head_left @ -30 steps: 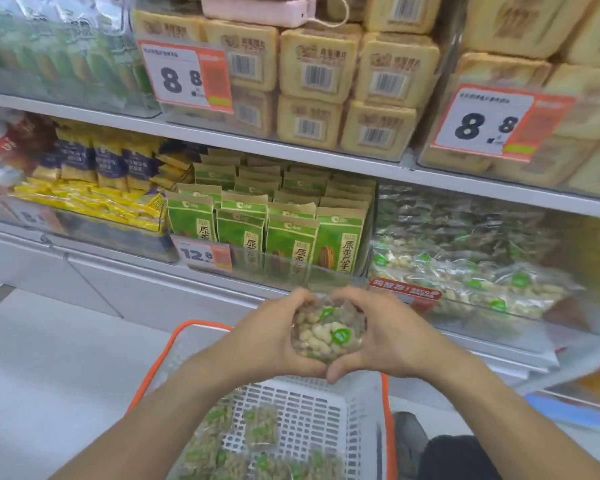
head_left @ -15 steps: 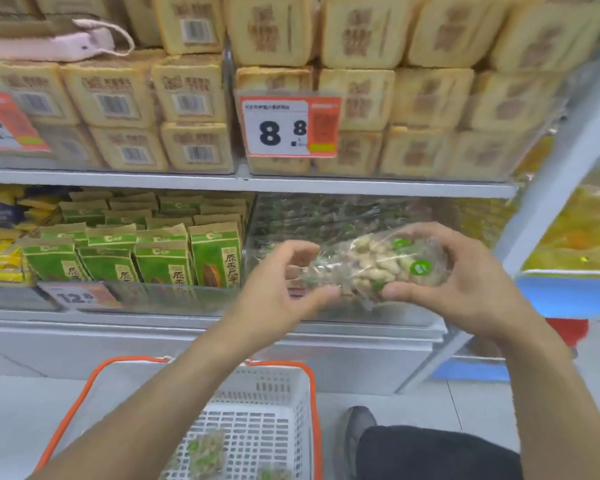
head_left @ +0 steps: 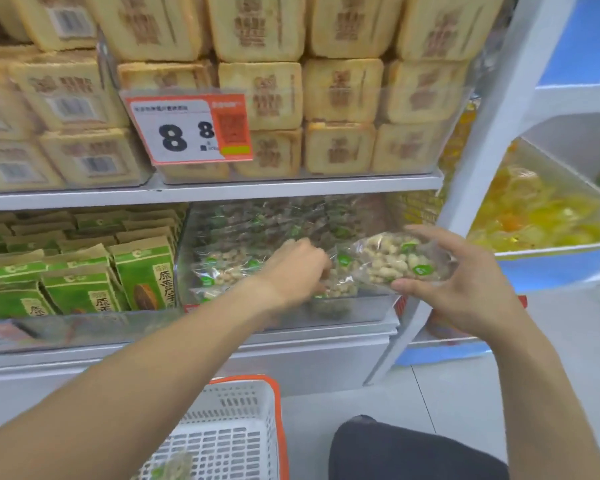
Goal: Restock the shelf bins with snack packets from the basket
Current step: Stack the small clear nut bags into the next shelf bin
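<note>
Both hands have risen from the basket [head_left: 243,424] to the bin [head_left: 284,306]; the right hand [head_left: 465,289] pinches a packet [head_left: 392,261], the left hand's [head_left: 298,268] grip is hidden, so placing looks imminent.

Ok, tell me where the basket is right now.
In the head view the basket sits on the floor at bottom centre, below the shelf bins, under the left forearm and just left of the person's dark-clad knee.
</note>
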A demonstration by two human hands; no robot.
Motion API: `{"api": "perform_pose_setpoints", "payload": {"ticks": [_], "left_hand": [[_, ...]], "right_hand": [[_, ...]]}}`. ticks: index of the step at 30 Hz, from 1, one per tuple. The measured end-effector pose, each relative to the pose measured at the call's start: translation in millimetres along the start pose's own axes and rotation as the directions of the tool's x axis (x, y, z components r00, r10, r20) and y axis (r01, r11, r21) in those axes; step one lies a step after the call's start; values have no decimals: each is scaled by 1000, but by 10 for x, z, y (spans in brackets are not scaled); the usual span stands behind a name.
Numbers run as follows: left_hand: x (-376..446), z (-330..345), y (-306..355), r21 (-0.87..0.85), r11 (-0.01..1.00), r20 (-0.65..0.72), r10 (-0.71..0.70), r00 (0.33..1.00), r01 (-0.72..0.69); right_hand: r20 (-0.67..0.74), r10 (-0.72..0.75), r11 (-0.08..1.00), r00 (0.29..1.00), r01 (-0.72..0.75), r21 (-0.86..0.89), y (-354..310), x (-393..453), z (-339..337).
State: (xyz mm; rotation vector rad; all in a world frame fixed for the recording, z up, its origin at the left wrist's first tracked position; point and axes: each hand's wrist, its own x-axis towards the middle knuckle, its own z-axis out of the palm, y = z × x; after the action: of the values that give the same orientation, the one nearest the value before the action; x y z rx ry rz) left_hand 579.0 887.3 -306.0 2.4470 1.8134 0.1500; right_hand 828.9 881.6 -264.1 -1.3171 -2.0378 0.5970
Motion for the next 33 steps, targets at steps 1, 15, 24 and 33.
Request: {"api": "perform_pose_setpoints", "payload": {"ticks": [1, 15, 24, 33], "left_hand": [[-7, -3, -36, -21, 1000, 6, -2, 1000, 2], [-171, -187, -294, -80, 992, 66, 106, 992, -100], [-375, 110, -316, -193, 978, -208, 39, 977, -80], [-301, 161, -304, -194, 981, -135, -39, 990, 12]], "right_hand": [[6, -20, 999, 1000, 21, -40, -26, 28, -15], [507, 111, 617, 855, 341, -709, -429, 706, 427], [530, 150, 559, 835, 371, -742, -317, 738, 613], [713, 284, 868, 641, 143, -475, -399, 1043, 250]]}}
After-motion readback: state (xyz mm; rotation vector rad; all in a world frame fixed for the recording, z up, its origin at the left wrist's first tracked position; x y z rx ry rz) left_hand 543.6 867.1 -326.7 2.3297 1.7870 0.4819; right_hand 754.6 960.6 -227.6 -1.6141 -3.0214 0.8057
